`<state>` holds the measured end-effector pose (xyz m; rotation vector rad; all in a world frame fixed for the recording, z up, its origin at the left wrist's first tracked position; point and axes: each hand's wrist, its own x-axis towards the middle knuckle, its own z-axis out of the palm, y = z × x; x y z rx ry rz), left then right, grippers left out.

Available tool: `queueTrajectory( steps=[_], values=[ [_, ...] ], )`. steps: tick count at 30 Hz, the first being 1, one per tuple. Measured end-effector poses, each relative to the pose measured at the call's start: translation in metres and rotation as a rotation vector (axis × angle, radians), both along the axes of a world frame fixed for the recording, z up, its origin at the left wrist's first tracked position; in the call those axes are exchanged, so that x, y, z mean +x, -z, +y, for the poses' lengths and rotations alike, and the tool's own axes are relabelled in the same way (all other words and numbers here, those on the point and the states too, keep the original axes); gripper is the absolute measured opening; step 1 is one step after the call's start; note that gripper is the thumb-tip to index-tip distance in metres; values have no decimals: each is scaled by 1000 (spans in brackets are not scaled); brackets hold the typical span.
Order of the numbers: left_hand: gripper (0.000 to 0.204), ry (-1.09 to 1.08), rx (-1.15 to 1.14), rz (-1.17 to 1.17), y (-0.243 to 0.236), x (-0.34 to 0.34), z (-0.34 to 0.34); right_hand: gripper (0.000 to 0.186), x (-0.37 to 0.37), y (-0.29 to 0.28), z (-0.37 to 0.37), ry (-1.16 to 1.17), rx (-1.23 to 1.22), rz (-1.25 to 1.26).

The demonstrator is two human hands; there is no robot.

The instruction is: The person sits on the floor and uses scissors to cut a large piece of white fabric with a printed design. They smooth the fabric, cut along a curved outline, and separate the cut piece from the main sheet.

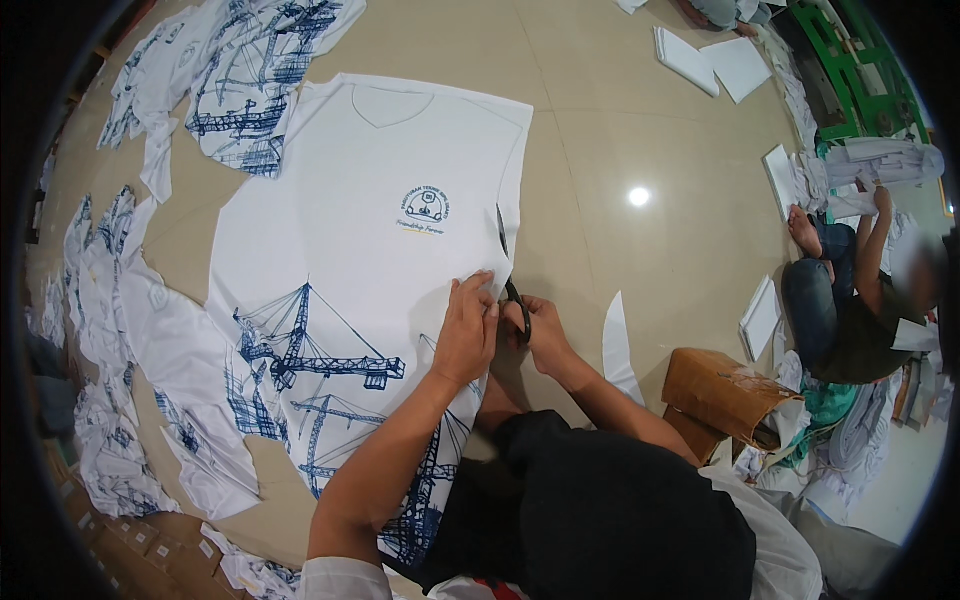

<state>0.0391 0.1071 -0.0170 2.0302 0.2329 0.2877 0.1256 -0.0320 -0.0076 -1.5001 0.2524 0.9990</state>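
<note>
Across the tiled floor in front of me lies a large white fabric shirt panel point(330, 200), printed with blue cranes and a small chest emblem, a neckline curve drawn at its top. My left hand point(468, 330) presses on the panel near its right edge, fingers together and holding the cloth there. My right hand point(537, 335) grips the black handles of a pair of scissors point(516, 295). One blade shows over the white cloth along the right edge, and the rest is beneath it. A narrow white fabric offcut point(620, 345) lies right of my right hand.
More printed fabric pieces point(240, 90) lie at the upper left, and others point(180, 350) along the left. An open cardboard box point(730, 390) stands at the right. Another person point(850, 290) sits beyond it among white cloth stacks point(688, 60) and a green frame point(860, 70).
</note>
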Motion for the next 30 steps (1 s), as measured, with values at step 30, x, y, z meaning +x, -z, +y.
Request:
queueTrajectory(
  steps=[30],
  values=[
    [28,-57,-118,-31,-7,2,5,24,-9,9,15,105,22,19]
  ],
)
